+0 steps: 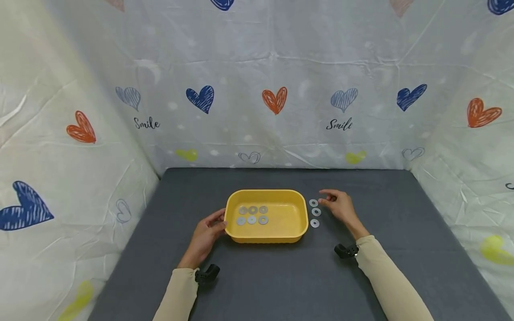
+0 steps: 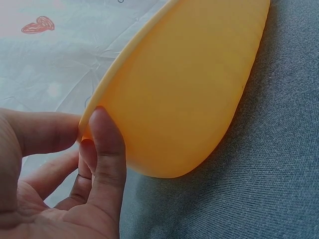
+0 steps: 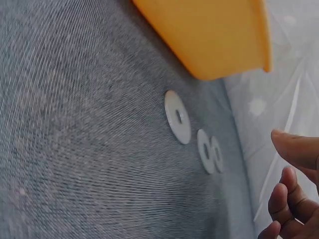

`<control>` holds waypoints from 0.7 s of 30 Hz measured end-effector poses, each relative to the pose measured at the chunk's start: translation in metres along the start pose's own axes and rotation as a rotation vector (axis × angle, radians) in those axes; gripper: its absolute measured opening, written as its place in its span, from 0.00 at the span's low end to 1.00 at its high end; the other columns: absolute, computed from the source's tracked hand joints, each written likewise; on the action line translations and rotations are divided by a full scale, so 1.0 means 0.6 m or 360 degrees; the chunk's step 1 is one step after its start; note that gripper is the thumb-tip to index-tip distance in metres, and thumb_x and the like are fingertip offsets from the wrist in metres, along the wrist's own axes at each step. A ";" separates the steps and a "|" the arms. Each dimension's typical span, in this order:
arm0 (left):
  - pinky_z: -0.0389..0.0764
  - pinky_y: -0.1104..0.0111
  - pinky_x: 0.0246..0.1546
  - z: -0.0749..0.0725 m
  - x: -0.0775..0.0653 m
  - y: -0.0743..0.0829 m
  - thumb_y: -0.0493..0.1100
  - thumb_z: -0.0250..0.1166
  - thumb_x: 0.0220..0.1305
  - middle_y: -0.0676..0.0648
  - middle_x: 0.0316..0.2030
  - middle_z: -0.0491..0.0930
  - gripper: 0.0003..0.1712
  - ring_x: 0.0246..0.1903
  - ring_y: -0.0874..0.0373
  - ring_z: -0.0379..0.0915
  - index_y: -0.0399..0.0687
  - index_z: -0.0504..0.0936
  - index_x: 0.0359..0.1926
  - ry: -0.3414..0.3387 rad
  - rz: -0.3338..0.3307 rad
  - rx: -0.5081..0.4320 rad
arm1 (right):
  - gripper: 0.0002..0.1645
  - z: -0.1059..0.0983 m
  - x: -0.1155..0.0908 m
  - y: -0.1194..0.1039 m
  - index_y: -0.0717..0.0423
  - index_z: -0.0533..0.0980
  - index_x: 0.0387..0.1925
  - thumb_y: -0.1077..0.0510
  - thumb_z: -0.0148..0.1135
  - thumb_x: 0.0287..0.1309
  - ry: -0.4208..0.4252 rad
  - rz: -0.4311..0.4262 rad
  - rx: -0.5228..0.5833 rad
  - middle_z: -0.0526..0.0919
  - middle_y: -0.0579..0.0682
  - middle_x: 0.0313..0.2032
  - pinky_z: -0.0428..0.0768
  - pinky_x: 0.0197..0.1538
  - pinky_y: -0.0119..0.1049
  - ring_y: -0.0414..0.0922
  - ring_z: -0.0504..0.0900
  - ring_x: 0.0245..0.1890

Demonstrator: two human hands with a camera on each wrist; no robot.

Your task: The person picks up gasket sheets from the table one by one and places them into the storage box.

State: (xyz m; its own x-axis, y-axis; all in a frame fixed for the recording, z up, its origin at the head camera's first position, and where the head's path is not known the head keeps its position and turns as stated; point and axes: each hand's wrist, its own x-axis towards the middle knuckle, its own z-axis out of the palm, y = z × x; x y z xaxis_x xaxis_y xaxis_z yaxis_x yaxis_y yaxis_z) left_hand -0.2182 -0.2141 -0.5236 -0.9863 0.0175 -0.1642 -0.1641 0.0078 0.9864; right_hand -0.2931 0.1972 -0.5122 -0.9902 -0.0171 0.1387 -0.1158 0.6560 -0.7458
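A yellow plastic tray [image 1: 285, 218] sits on the dark cloth. Its left rim is pinched by my left hand [image 1: 205, 236], the thumb lying along the outer wall in the left wrist view. Inside, flat metal washers [image 1: 263, 220] lie in two rows of three on the left part of the floor. Outside the right wall, three more washers [image 1: 316, 212] form a short column on the cloth. My right hand [image 1: 339, 206] hovers just right of that column, fingers loosely bent with nothing between them. In the right wrist view, the nearest washer [image 3: 173, 112] lies flat below the tray's corner.
A dark grey cloth [image 1: 257, 285] covers the table. White sheets printed with hearts [image 1: 275, 100] hang behind and at both sides. A black strap device [image 1: 207, 274] is worn on the left wrist, and another black device [image 1: 346, 251] on the right.
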 end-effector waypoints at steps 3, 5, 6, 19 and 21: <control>0.81 0.73 0.42 0.000 0.001 0.001 0.34 0.59 0.67 0.42 0.52 0.69 0.29 0.46 0.53 0.74 0.43 0.68 0.69 0.0001 0.0005 0.0016 | 0.20 0.007 0.008 0.007 0.57 0.82 0.52 0.56 0.69 0.58 -0.0028 0.0023 -0.0014 0.79 0.52 0.33 0.71 0.32 0.34 0.45 0.73 0.29; 0.81 0.73 0.42 0.000 0.001 0.000 0.34 0.59 0.67 0.42 0.52 0.70 0.29 0.45 0.53 0.75 0.43 0.69 0.69 0.0010 0.0001 0.0016 | 0.20 0.012 0.013 0.012 0.56 0.83 0.52 0.55 0.69 0.57 -0.0051 0.0049 -0.0012 0.78 0.52 0.33 0.71 0.32 0.34 0.45 0.73 0.29; 0.81 0.73 0.42 0.001 0.002 0.000 0.34 0.59 0.67 0.42 0.52 0.70 0.29 0.45 0.53 0.75 0.43 0.69 0.69 0.0011 0.0001 0.0011 | 0.20 0.014 0.015 0.014 0.55 0.83 0.52 0.55 0.69 0.57 -0.0064 0.0061 -0.0009 0.78 0.52 0.33 0.71 0.32 0.34 0.45 0.72 0.29; 0.81 0.72 0.43 0.002 -0.001 -0.004 0.34 0.58 0.68 0.39 0.54 0.68 0.29 0.47 0.50 0.74 0.45 0.69 0.69 0.0000 -0.0011 0.0011 | 0.21 0.030 0.021 0.035 0.54 0.82 0.54 0.54 0.68 0.59 -0.0200 0.0138 0.0051 0.77 0.51 0.31 0.67 0.35 0.36 0.46 0.70 0.29; 0.81 0.73 0.43 0.001 -0.001 -0.002 0.34 0.59 0.68 0.39 0.54 0.68 0.29 0.47 0.50 0.74 0.46 0.69 0.69 -0.0002 -0.0014 0.0023 | 0.21 0.032 0.023 0.035 0.54 0.82 0.54 0.53 0.68 0.59 -0.0202 0.0142 0.0067 0.78 0.51 0.30 0.67 0.34 0.35 0.46 0.70 0.29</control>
State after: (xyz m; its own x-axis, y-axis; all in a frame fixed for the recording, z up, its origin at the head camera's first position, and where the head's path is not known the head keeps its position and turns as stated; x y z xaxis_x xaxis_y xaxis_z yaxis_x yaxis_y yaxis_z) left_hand -0.2173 -0.2134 -0.5247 -0.9848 0.0186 -0.1729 -0.1725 0.0221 0.9848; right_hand -0.3104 0.1964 -0.5383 -0.9983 -0.0571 -0.0111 -0.0273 0.6272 -0.7784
